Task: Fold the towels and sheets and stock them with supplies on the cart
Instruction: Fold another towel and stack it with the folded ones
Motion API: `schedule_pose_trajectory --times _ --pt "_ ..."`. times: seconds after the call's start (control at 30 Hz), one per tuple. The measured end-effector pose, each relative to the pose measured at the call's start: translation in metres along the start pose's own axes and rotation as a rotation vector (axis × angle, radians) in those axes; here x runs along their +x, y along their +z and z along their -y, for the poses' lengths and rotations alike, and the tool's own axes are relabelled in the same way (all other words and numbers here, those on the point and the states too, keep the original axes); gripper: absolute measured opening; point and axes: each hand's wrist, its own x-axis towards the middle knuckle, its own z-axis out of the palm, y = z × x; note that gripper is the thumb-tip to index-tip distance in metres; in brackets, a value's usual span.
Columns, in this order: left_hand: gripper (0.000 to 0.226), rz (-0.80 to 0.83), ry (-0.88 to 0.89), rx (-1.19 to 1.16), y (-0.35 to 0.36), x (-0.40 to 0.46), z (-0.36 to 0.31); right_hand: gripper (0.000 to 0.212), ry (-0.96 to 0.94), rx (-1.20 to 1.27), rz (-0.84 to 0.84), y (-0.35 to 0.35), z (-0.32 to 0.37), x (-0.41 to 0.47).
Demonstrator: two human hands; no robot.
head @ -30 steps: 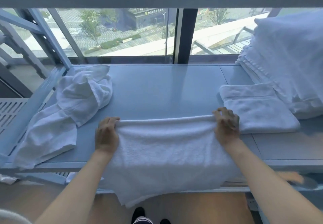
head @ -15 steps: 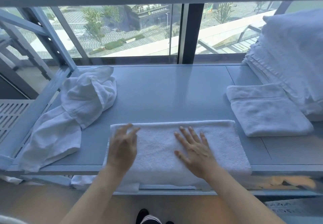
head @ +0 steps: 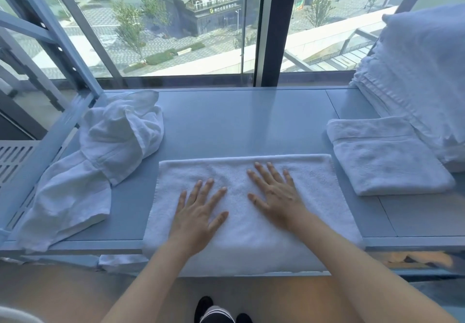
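A white towel, folded into a wide band, lies across the front of the blue shelf and hangs slightly over its front edge. My left hand rests flat on the towel's left-middle, fingers spread and straight. My right hand presses flat on its middle, fingers spread. A small folded white towel sits to the right. A crumpled white towel lies heaped at the left.
A tall stack of folded white linen fills the far right of the shelf. A blue metal frame rises at the left. A window with a dark post stands directly behind the shelf.
A second ago both hands gripped the towel's far edge while much of it hung over the front. The towel now lies folded on the shelf, and both hands have flattened onto it.
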Motion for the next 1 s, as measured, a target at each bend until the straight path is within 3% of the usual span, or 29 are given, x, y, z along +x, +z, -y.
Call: schedule_pose_trajectory --times 0.3,0.43,0.57,0.63,0.77,0.87,1.0 --pt "0.065 0.022 -0.038 -0.022 -0.018 0.101 0.011 0.064 0.034 -0.04 0.006 -0.04 -0.009 0.079" --pt "0.067 0.002 -0.008 -0.019 -0.014 0.099 0.017 0.063 0.006 0.161 -0.142 -0.038 0.01 0.009" --pt "0.062 0.04 -0.029 0.048 -0.026 0.094 0.005 0.068 0.091 0.106 -0.058 -0.023 -0.009 -0.067" --pt "0.061 -0.022 -0.052 0.096 -0.037 0.081 -0.011 0.07 0.161 0.043 -0.02 -0.02 -0.025 -0.085" --pt "0.057 -0.19 -0.08 -0.043 -0.034 0.003 -0.035 0.07 0.176 0.033 -0.001 -0.008 -0.046 -0.109" --pt "0.068 -0.077 -0.17 -0.061 -0.01 -0.062 -0.029 0.069 0.181 0.005 -0.022 0.001 -0.054 -0.119" --pt "0.07 -0.053 -0.113 -0.046 0.01 -0.082 -0.015 0.069 0.175 0.019 -0.041 0.004 -0.055 -0.115"
